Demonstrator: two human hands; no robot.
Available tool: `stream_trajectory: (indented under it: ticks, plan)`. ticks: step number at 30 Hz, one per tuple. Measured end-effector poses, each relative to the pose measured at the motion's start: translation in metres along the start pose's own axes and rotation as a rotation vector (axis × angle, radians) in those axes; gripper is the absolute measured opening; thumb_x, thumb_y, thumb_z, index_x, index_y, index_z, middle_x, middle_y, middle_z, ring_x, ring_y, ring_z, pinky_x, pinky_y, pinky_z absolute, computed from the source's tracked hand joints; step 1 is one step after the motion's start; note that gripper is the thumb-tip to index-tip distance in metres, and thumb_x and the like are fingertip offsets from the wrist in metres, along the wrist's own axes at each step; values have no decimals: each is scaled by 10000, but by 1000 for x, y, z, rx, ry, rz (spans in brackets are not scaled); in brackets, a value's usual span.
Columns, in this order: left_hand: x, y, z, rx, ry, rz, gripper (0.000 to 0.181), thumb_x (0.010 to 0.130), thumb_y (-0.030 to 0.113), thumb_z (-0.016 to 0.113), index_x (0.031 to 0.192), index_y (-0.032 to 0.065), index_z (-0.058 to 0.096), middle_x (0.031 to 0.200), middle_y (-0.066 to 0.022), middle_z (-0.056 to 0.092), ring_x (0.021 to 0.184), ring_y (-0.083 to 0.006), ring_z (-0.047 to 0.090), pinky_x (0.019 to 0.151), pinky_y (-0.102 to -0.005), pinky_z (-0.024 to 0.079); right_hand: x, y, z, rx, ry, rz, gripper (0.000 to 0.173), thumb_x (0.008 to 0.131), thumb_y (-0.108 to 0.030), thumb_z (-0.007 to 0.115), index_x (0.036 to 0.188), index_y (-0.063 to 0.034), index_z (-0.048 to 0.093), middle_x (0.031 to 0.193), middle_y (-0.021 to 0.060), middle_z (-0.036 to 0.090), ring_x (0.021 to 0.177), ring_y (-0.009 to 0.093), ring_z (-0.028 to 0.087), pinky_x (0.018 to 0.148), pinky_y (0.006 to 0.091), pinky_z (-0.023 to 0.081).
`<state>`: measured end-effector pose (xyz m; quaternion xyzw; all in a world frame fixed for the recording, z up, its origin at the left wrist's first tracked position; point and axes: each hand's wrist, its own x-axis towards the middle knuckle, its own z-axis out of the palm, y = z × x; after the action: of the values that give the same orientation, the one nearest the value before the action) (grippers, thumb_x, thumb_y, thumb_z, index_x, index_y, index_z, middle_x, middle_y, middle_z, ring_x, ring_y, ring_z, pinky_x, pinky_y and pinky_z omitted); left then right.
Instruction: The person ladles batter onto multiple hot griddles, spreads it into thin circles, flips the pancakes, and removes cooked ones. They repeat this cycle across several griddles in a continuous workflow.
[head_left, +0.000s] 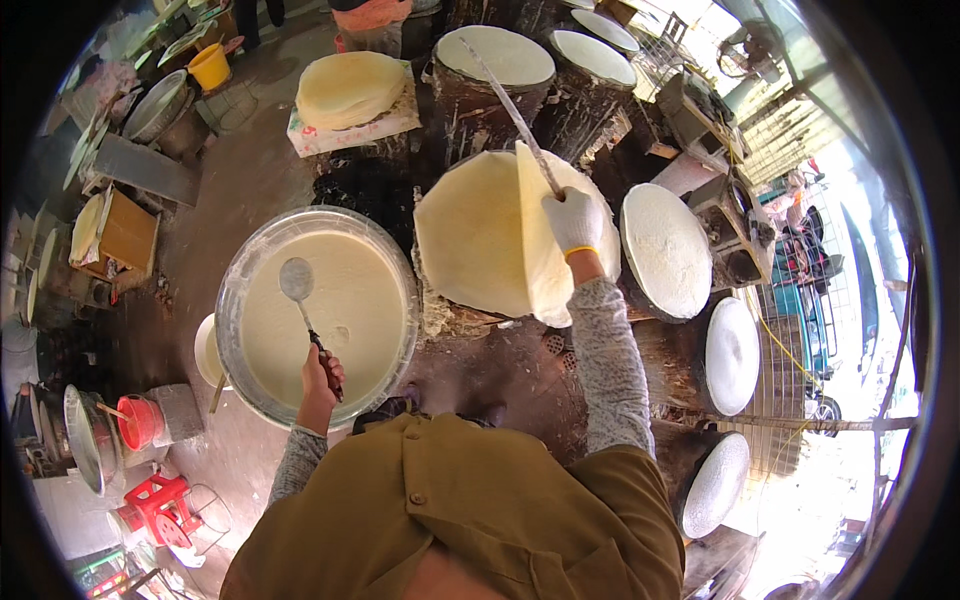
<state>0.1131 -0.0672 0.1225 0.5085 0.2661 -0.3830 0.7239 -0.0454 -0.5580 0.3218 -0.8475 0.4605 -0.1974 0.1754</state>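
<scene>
My bare left hand grips the dark handle of a metal ladle. Its round bowl is above pale batter in a wide, shallow basin. A white knitted glove covers my right hand, which is closed around a long, thin scraper or stick. The hand lies against a large, thin, yellowish pancake on a round griddle. The right part of the pancake is folded or raised along a straight edge. Whether the gloved fingers also pinch the sheet cannot be seen.
A stack of pancakes rests on a white box. Several round griddles, including a white-coated one, curve around the right and far side. At left are a red bucket, red stools and a yellow bucket.
</scene>
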Motion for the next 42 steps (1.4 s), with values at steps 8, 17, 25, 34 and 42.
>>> stream_trajectory:
  ticks: [8, 17, 25, 34, 42]
  plan:
    - [56, 0, 100, -108, -337, 4, 323, 1038, 291, 632, 1123, -18, 675, 1104, -145, 755, 873, -200, 744, 685, -287, 611, -7, -73, -15, -170, -31, -160, 375, 881, -393, 614, 940, -51, 755, 845, 237, 714, 816, 425, 710, 760, 506, 556]
    - [74, -23, 229, -265, -548, 63, 265, 951, 130, 749, 1162, -12, 678, 1129, -129, 738, 1020, -224, 721, 930, -360, 596, -41, -89, 82, -105, -221, -114, 318, 855, -361, 620, 872, -67, 741, 827, 234, 709, 796, 434, 699, 745, 525, 548]
    - [63, -41, 224, -112, -455, 11, 157, 933, 179, 767, 978, 102, 638, 899, -59, 730, 804, -220, 723, 663, -386, 600, -88, -126, 129, -29, -336, -104, 371, 876, -398, 628, 919, -45, 734, 855, 238, 721, 839, 442, 708, 773, 518, 560]
    - [45, -47, 210, -356, -520, -191, 123, 947, 63, 644, 1062, 22, 649, 1046, -100, 723, 937, -199, 732, 819, -351, 629, -122, -156, 133, -178, -269, 18, 418, 867, -402, 708, 1073, -45, 640, 1088, 208, 681, 964, 419, 709, 824, 549, 556]
    - [24, -28, 192, -287, -691, -233, 93, 803, -67, 690, 804, -29, 604, 1306, -230, 668, 1255, -368, 630, 1042, -417, 580, -149, -134, 55, -325, -14, 49, 214, 869, -264, 694, 1031, -126, 672, 1007, 123, 704, 866, 359, 720, 747, 486, 566]
